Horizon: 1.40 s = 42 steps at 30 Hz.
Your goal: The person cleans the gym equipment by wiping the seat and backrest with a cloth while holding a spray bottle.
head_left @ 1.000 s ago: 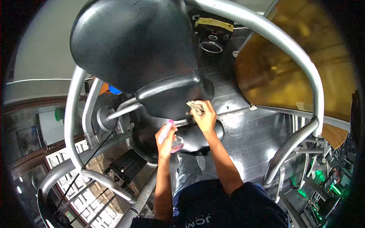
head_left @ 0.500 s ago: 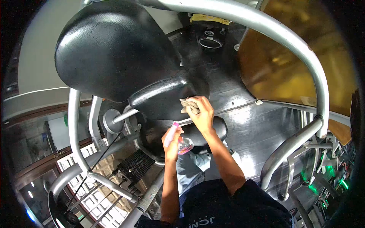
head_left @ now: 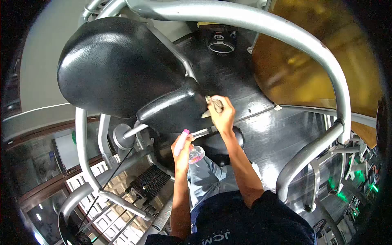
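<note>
My right hand (head_left: 223, 118) is closed around a crumpled light cloth (head_left: 215, 105), right at the right-hand end of a black padded seat (head_left: 175, 110). Lower and to the left, my left hand (head_left: 179, 152) grips a spray bottle (head_left: 196, 155) with a pink and white top and a clear body. That bottle is over my lap, apart from the padding. A large black backrest pad (head_left: 118, 67) rises behind the seat. Another black pad (head_left: 222, 143) shows near my legs, partly hidden by my right wrist.
Thick silver tubing (head_left: 302, 36) of the exercise machine curves over the top and down the right side. Left of the seat are a round metal disc (head_left: 123, 136) and more frame tubes. A black speaker (head_left: 220, 43) stands on the dark floor (head_left: 261, 122) beyond.
My right hand has moved slightly up and to the right with the cloth, along the seat. My left hand still holds the spray bottle, and the view has shifted a little.
</note>
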Available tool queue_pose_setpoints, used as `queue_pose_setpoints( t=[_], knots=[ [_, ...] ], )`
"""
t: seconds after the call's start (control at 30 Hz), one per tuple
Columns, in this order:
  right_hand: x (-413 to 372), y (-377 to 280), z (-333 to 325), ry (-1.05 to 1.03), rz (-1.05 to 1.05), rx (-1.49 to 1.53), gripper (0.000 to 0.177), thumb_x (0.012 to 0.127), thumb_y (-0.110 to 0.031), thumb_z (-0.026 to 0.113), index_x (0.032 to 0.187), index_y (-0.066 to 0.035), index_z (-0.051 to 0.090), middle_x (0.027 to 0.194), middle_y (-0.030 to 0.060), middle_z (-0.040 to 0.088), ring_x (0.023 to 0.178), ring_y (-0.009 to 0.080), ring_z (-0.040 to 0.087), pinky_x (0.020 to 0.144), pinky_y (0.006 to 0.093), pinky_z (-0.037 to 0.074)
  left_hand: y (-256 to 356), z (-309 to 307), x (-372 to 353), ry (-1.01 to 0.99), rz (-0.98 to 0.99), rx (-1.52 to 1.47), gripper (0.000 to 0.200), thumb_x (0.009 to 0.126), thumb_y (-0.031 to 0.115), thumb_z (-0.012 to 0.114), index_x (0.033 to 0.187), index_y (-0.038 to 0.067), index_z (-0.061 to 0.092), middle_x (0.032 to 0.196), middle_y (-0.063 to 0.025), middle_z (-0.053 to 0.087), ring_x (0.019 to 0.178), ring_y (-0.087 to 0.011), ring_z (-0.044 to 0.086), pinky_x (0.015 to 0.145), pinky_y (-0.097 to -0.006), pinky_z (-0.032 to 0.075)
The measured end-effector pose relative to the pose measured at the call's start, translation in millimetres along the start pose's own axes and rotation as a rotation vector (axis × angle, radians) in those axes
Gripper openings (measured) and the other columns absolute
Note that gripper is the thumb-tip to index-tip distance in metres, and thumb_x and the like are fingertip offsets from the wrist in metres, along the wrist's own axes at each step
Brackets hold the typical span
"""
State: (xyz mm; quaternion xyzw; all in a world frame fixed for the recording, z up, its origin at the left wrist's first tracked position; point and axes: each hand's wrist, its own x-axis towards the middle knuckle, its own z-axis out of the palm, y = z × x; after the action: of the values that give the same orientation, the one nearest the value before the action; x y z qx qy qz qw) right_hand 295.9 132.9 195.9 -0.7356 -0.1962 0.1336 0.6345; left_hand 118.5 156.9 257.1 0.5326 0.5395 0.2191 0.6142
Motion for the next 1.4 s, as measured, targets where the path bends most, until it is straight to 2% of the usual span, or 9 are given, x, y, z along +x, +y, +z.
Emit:
queue_pose_setpoints(
  t=[0.23, 0.47, 0.6, 0.8, 1.03, 1.17, 1.23, 1.33, 1.4],
  knots=[
    [18, 4, -9, -0.112, -0.070, -0.091, 0.019, 0.079, -0.016, 0.070, 0.097, -0.008, 0.068, 0.087, 0.0114, 0.066, 0.078, 0.0280, 0.067, 0.069, 0.0350, 0.052, 2, 15, 6, -0.044, -0.023, -0.042, 0.014, 0.087, 0.011, 0.064, 0.091, -0.002, 0.067, 0.077, -0.0035, 0.062, 0.058, -0.0081, 0.052, 0.055, -0.0241, 0.042],
    [15, 37, -27, -0.065, 0.258, -0.127, 0.024, 0.081, -0.022, 0.069, 0.101, -0.008, 0.069, 0.093, 0.0128, 0.071, 0.087, 0.0253, 0.070, 0.076, 0.0335, 0.053, 5, 26, 18, -0.077, -0.014, -0.053, 0.013, 0.088, 0.010, 0.064, 0.092, -0.002, 0.067, 0.077, -0.0031, 0.063, 0.058, -0.0078, 0.053, 0.055, -0.0235, 0.041],
    [44, 7, -11, -0.327, 0.151, 0.039, 0.024, 0.080, -0.019, 0.069, 0.100, -0.007, 0.071, 0.092, 0.0129, 0.072, 0.084, 0.0238, 0.070, 0.075, 0.0319, 0.053, 6, 29, 26, -0.055, -0.048, -0.039, 0.013, 0.088, 0.011, 0.064, 0.091, -0.001, 0.067, 0.077, -0.0027, 0.062, 0.059, -0.0076, 0.053, 0.055, -0.0233, 0.041],
    [50, 35, -7, -0.261, 0.093, -0.060, 0.025, 0.079, -0.023, 0.070, 0.099, -0.007, 0.071, 0.092, 0.0139, 0.071, 0.084, 0.0230, 0.070, 0.074, 0.0334, 0.053, 1, 26, 25, -0.112, -0.055, 0.000, 0.012, 0.087, 0.010, 0.066, 0.091, -0.001, 0.066, 0.076, -0.0018, 0.062, 0.059, -0.0077, 0.053, 0.056, -0.0232, 0.041],
    [31, 112, -26, -0.218, 0.520, 0.076, 0.026, 0.082, -0.025, 0.070, 0.101, -0.008, 0.072, 0.081, 0.0052, 0.072, 0.076, 0.0106, 0.065, 0.069, 0.0272, 0.050, -4, 25, 30, -0.141, -0.082, 0.017, 0.011, 0.085, 0.010, 0.067, 0.091, 0.000, 0.066, 0.076, -0.0013, 0.062, 0.059, -0.0079, 0.054, 0.057, -0.0231, 0.042],
    [34, 85, -19, -0.141, 0.336, 0.087, 0.024, 0.083, -0.020, 0.068, 0.102, -0.005, 0.071, 0.080, 0.0048, 0.070, 0.075, 0.0095, 0.064, 0.068, 0.0272, 0.050, -8, 24, 38, -0.177, -0.072, 0.068, 0.012, 0.086, 0.012, 0.068, 0.091, 0.001, 0.067, 0.076, -0.0010, 0.062, 0.059, -0.0076, 0.053, 0.056, -0.0230, 0.041],
    [46, 65, -12, -0.205, 0.229, 0.167, 0.024, 0.083, -0.018, 0.067, 0.101, -0.004, 0.071, 0.078, 0.0037, 0.070, 0.073, 0.0101, 0.064, 0.067, 0.0276, 0.051, -10, 24, 42, -0.210, -0.099, 0.068, 0.012, 0.087, 0.014, 0.068, 0.089, 0.002, 0.066, 0.074, -0.0001, 0.060, 0.059, -0.0070, 0.052, 0.056, -0.0229, 0.040],
    [63, 18, -12, -0.458, 0.371, 0.195, 0.023, 0.081, -0.017, 0.067, 0.098, -0.002, 0.070, 0.079, 0.0074, 0.070, 0.073, 0.0156, 0.067, 0.067, 0.0307, 0.052, -10, 30, 45, -0.226, -0.083, 0.098, 0.012, 0.087, 0.015, 0.069, 0.087, 0.003, 0.066, 0.068, 0.0020, 0.056, 0.058, -0.0062, 0.050, 0.054, -0.0229, 0.039],
    [60, 25, -6, -0.388, 0.223, 0.079, 0.022, 0.081, -0.016, 0.067, 0.098, -0.002, 0.070, 0.081, 0.0086, 0.069, 0.074, 0.0185, 0.068, 0.068, 0.0321, 0.052, -13, 33, 47, -0.227, -0.099, 0.120, 0.012, 0.087, 0.015, 0.068, 0.086, 0.004, 0.066, 0.066, 0.0026, 0.054, 0.057, -0.0060, 0.050, 0.054, -0.0227, 0.038]
  ],
)
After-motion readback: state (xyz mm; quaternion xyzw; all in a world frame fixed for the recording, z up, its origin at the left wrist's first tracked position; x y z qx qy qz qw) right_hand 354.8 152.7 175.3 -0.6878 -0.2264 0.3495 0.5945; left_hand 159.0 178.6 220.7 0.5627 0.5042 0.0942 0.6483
